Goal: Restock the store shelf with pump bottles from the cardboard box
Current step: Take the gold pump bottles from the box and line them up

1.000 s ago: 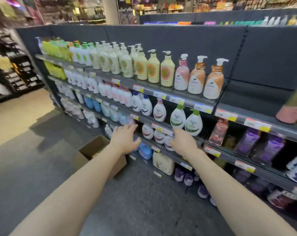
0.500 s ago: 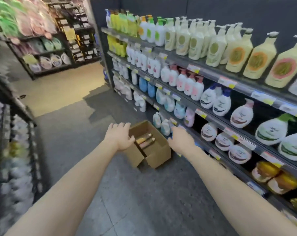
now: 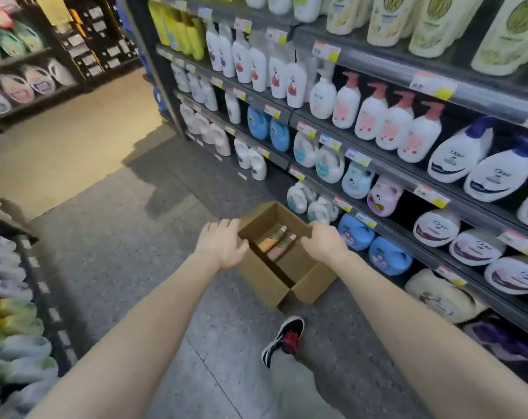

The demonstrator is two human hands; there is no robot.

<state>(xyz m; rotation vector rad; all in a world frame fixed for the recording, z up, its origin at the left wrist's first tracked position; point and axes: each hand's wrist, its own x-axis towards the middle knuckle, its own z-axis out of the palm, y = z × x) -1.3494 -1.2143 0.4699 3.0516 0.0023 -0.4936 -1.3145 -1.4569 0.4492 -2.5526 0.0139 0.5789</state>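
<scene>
An open cardboard box [image 3: 305, 285] sits on the grey floor beside the store shelf [image 3: 386, 173]. Two pump bottles lie side by side in it, an orange one [image 3: 270, 238] and a pink one [image 3: 279, 248]. My left hand [image 3: 222, 244] hovers over the box's left wall with fingers spread and nothing in it. My right hand [image 3: 324, 241] is above the box's right wall, fingers loosely curled, holding nothing that I can see. Whether either hand touches the cardboard is unclear.
The shelf on the right is packed with white, blue and cream pump bottles behind price tags [image 3: 430, 198]. Another rack of packets [image 3: 14, 328] stands close on the left. My foot in a black and red shoe [image 3: 284, 340] is on the floor just before the box.
My view has swung down and left from the shelf to the box. Both hands have dropped from shelf height to just over the box's walls, and my foot has stepped into view.
</scene>
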